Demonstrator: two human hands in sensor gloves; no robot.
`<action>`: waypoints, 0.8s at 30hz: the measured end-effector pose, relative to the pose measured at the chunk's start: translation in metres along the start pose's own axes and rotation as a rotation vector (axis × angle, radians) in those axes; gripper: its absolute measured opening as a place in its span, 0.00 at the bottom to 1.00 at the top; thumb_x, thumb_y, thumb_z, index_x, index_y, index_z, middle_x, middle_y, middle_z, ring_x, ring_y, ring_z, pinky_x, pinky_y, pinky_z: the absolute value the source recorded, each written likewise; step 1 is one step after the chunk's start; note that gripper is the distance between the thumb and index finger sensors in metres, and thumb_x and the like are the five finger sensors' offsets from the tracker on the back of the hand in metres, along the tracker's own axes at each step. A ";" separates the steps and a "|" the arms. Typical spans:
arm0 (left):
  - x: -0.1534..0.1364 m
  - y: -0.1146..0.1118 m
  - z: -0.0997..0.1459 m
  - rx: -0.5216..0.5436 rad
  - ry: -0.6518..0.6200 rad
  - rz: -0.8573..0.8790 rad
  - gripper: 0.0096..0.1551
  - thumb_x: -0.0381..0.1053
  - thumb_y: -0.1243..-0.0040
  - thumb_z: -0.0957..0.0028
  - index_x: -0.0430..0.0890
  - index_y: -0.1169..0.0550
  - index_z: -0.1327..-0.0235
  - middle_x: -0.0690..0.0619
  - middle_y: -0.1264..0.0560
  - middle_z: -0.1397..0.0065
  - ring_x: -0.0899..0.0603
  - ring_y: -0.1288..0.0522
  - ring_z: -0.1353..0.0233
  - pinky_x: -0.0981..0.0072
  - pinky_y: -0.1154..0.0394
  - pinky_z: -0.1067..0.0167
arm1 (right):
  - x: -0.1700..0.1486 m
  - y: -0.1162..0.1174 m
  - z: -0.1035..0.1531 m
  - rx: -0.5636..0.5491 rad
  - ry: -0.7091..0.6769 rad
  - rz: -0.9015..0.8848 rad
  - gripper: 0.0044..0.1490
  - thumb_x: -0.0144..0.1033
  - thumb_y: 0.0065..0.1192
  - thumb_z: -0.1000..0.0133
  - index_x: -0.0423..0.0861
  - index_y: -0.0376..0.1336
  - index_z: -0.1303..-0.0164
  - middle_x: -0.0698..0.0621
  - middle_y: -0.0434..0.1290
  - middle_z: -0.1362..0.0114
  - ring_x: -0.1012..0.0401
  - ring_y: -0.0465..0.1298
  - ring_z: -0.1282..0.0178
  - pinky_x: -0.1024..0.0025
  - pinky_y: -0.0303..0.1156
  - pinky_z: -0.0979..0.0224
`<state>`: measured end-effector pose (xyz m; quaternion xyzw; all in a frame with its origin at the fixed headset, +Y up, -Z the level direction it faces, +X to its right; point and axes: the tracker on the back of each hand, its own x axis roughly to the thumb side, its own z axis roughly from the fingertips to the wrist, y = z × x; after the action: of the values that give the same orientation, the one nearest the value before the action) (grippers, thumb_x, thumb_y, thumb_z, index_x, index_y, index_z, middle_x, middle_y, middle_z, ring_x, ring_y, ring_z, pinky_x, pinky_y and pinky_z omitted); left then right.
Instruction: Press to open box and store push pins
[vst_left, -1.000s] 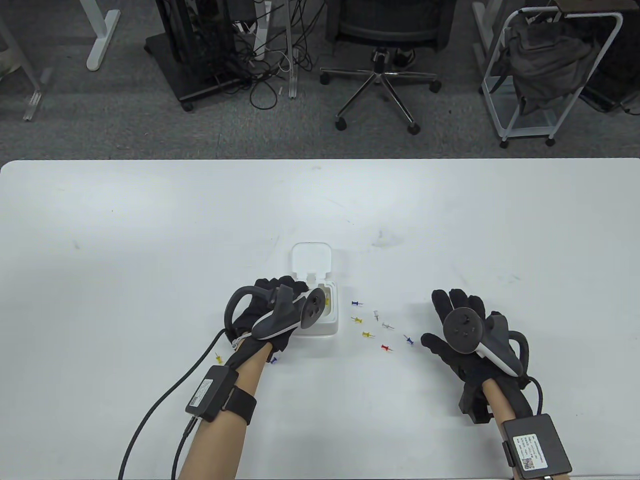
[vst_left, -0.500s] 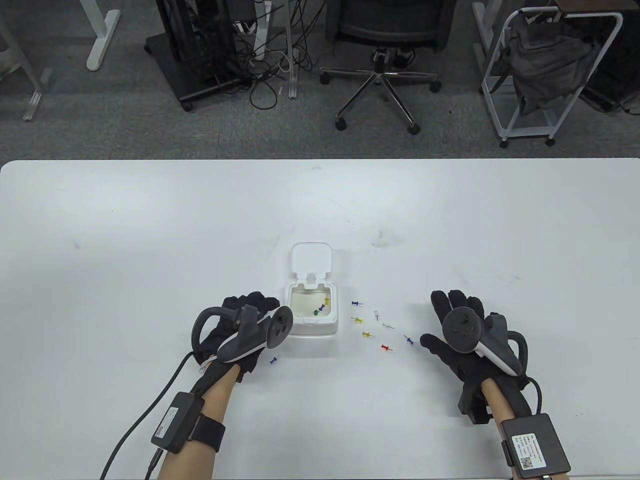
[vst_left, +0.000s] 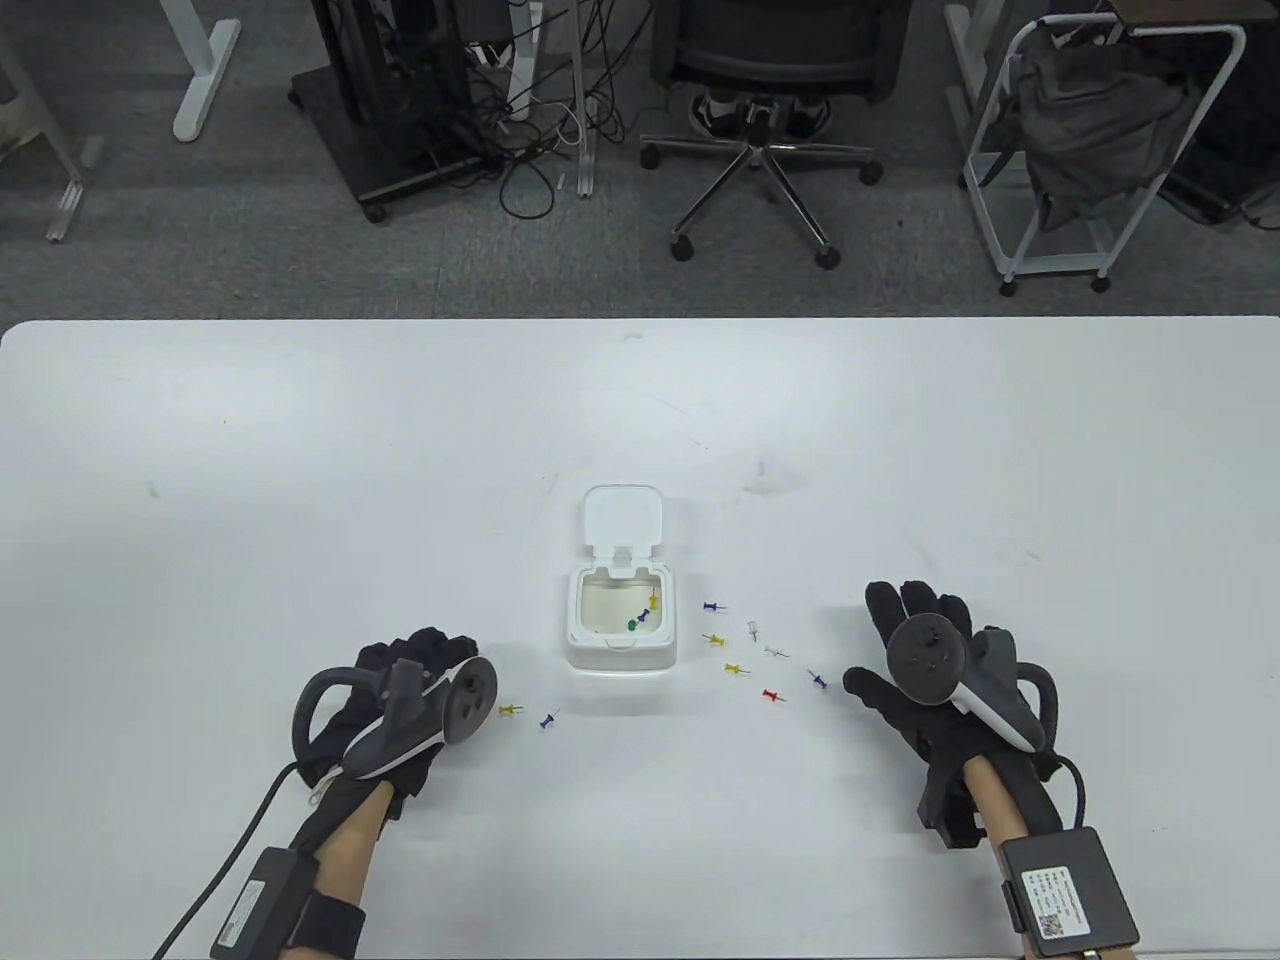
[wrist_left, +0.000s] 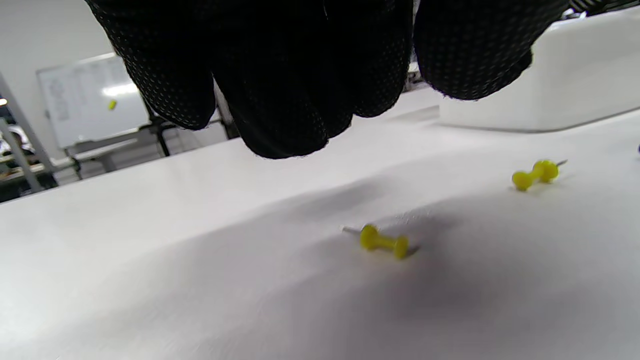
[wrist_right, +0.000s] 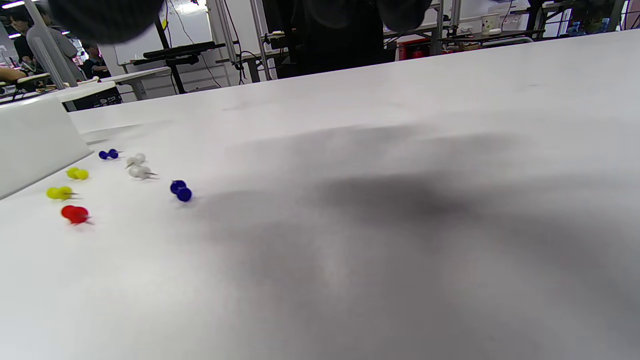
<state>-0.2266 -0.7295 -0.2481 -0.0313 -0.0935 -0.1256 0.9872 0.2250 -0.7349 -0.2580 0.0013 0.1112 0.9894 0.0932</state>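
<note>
The white box (vst_left: 620, 652) stands open with its lid (vst_left: 622, 520) flipped back; a green, a blue and a yellow pin lie inside. Several loose push pins (vst_left: 738, 668) lie right of it, also in the right wrist view (wrist_right: 75, 214). A yellow pin (vst_left: 510, 710) and a blue pin (vst_left: 547, 719) lie left of the box front. My left hand (vst_left: 425, 655) hovers just left of them, empty, fingers (wrist_left: 280, 75) hanging above another yellow pin (wrist_left: 384, 242). My right hand (vst_left: 915, 610) rests flat and spread on the table, right of the pins.
The white table (vst_left: 300, 450) stretches far beyond the box. The box wall shows in the left wrist view (wrist_left: 565, 85) and the right wrist view (wrist_right: 30, 140). An office chair (vst_left: 760, 120) and a rack (vst_left: 1090, 150) stand on the floor behind.
My left hand has drawn back from over the box, down and to the left, baring the box's inside and the yellow pin. The right hand has not moved.
</note>
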 end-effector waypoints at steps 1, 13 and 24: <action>-0.002 -0.003 0.002 -0.008 0.001 -0.011 0.33 0.64 0.42 0.51 0.59 0.27 0.31 0.56 0.24 0.25 0.51 0.16 0.37 0.48 0.24 0.27 | 0.000 0.000 0.000 -0.001 0.001 -0.002 0.52 0.62 0.48 0.50 0.56 0.32 0.22 0.39 0.39 0.10 0.33 0.44 0.13 0.22 0.41 0.24; -0.007 -0.021 0.006 -0.084 -0.007 -0.074 0.30 0.61 0.37 0.53 0.64 0.27 0.33 0.58 0.24 0.26 0.53 0.16 0.38 0.49 0.23 0.27 | 0.001 0.001 0.001 0.002 -0.003 0.008 0.52 0.62 0.48 0.50 0.56 0.32 0.22 0.39 0.39 0.10 0.33 0.44 0.13 0.22 0.41 0.24; -0.001 -0.030 0.004 -0.060 -0.024 -0.152 0.22 0.61 0.38 0.53 0.63 0.21 0.45 0.63 0.19 0.37 0.56 0.14 0.48 0.52 0.21 0.28 | 0.001 0.001 0.001 0.003 0.000 0.009 0.52 0.62 0.48 0.50 0.56 0.32 0.22 0.39 0.39 0.10 0.33 0.44 0.14 0.22 0.41 0.24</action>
<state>-0.2360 -0.7576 -0.2430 -0.0551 -0.1037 -0.2023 0.9722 0.2240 -0.7356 -0.2568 0.0021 0.1129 0.9896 0.0889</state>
